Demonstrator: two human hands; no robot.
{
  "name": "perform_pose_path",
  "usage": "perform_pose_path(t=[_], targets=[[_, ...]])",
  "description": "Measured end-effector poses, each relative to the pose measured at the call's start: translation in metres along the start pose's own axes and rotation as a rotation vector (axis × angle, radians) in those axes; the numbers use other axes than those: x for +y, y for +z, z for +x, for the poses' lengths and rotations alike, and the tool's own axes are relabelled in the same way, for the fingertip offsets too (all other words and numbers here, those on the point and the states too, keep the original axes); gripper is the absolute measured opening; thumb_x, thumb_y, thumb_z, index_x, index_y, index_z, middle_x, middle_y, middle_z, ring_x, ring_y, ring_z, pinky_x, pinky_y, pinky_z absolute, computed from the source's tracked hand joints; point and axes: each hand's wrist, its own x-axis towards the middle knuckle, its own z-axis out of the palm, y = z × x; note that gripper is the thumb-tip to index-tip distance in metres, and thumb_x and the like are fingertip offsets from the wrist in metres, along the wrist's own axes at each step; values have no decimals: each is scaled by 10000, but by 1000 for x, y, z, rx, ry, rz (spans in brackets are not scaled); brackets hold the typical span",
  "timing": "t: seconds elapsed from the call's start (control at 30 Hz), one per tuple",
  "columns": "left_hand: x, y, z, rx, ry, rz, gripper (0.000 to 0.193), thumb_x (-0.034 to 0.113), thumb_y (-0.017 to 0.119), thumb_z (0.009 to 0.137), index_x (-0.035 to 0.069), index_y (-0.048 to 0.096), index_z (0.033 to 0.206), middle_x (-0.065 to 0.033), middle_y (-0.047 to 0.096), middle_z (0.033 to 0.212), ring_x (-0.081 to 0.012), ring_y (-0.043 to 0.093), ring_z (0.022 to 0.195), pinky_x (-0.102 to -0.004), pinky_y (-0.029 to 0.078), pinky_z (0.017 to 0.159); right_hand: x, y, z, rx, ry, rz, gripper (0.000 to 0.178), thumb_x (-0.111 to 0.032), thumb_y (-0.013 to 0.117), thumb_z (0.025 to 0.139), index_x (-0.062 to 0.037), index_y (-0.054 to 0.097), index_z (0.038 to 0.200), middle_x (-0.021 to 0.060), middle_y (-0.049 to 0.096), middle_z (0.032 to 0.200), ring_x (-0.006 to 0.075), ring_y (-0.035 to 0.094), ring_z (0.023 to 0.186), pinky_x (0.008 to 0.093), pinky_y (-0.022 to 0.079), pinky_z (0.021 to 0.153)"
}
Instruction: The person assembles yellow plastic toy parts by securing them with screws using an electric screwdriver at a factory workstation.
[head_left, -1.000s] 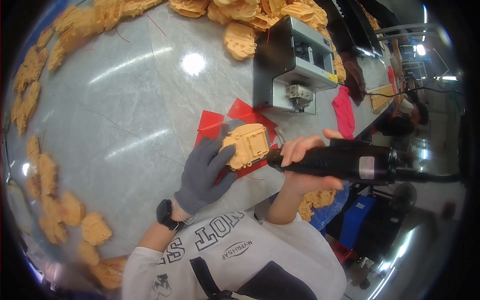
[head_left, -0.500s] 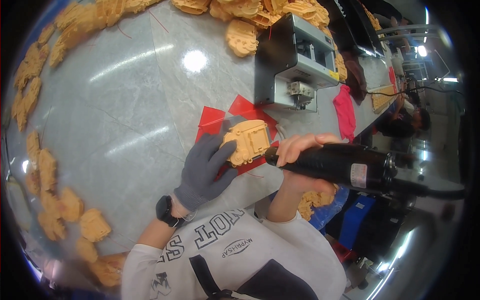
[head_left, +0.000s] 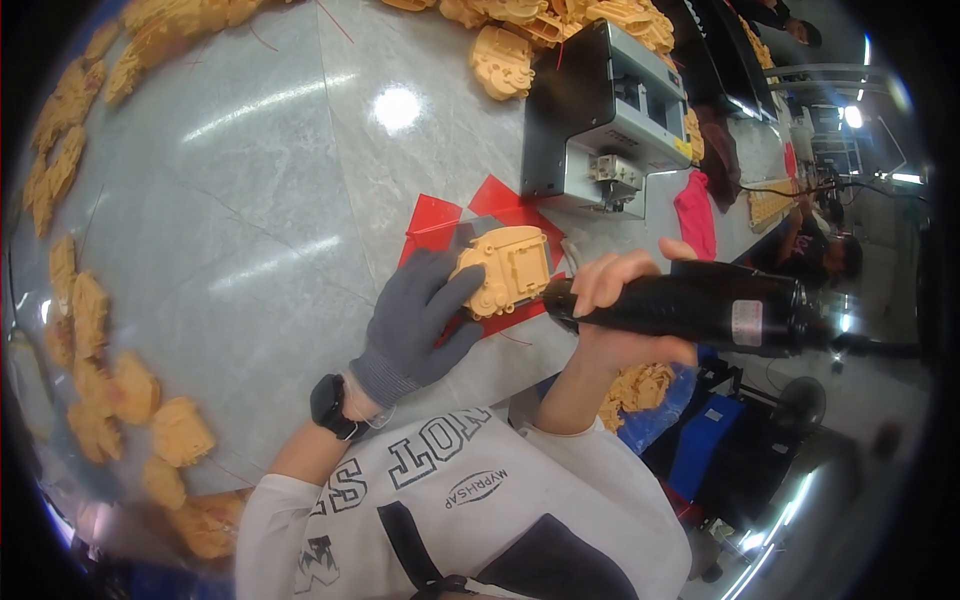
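A pale orange plastic housing (head_left: 511, 268) with ribs and round bosses lies on a small fixture with red plates (head_left: 434, 222) on the table. My left hand (head_left: 415, 320), in a grey glove, holds the housing by its left side, with fingers on its face and edge. My right hand (head_left: 625, 305) is bare and wraps around a thick black electric screwdriver (head_left: 690, 308). The tool lies almost level, its front end close to the housing's right edge. Its bit cannot be made out, nor whether it touches.
Beyond the fixture stands a black and grey bench machine (head_left: 610, 120). Orange housings (head_left: 500, 62) pile up behind it, and more (head_left: 135, 385) line the table's left rim. A pink cloth (head_left: 695, 215) lies to the right. A blue bag (head_left: 655, 405) of orange parts sits below the table edge.
The whole view has shifted slightly. The rear of the screwdriver has swung a little away from me, making it more level. My left hand stays on the housing.
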Motion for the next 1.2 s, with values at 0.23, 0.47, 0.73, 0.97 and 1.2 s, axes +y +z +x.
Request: perform_pose_path(t=[0.23, 0.47, 0.73, 0.97, 1.2], targets=[[0, 0, -2, 7, 0, 3, 599, 49, 670, 612, 23, 465, 1175, -184, 497, 1066, -360, 527, 881, -408, 446, 744, 2, -4, 2, -51, -10, 49, 870, -691, 542, 694, -11, 323, 1190, 97, 509, 681, 170, 492, 453, 271, 437, 411], [-1, 1, -2, 16, 9, -10, 605, 50, 674, 616, 29, 466, 1184, -184, 499, 1082, -363, 528, 888, -411, 447, 748, 1, -2, -1, -25, -11, 66, 904, -717, 510, 691, -11, 298, 1214, 95, 508, 677, 164, 478, 441, 266, 423, 408], [-1, 1, -2, -14, -12, 1, 617, 46, 676, 611, 23, 460, 1189, -183, 499, 1088, -360, 530, 897, -413, 447, 753, 2, -9, -1, -59, -7, 32, 850, -758, 458, 686, -70, 318, 1165, 86, 507, 646, 175, 501, 447, 290, 423, 451], [4, 1, 2, 24, -17, 1, 561, 101, 677, 643, 47, 481, 1165, -180, 486, 1068, -368, 508, 921, -423, 438, 770, 0, -7, 1, -89, -9, 28, 845, -756, 459, 684, -67, 332, 1156, 91, 506, 647, 184, 497, 448, 295, 418, 454], [-1, -1, 1, -6, -12, 41, 615, 82, 674, 636, 12, 448, 1204, -198, 499, 1115, -376, 520, 965, -436, 434, 822, -16, -17, 13, 45, -111, 31, 837, -747, 427, 732, -47, 353, 1185, 79, 501, 617, 179, 487, 440, 322, 419, 459]])
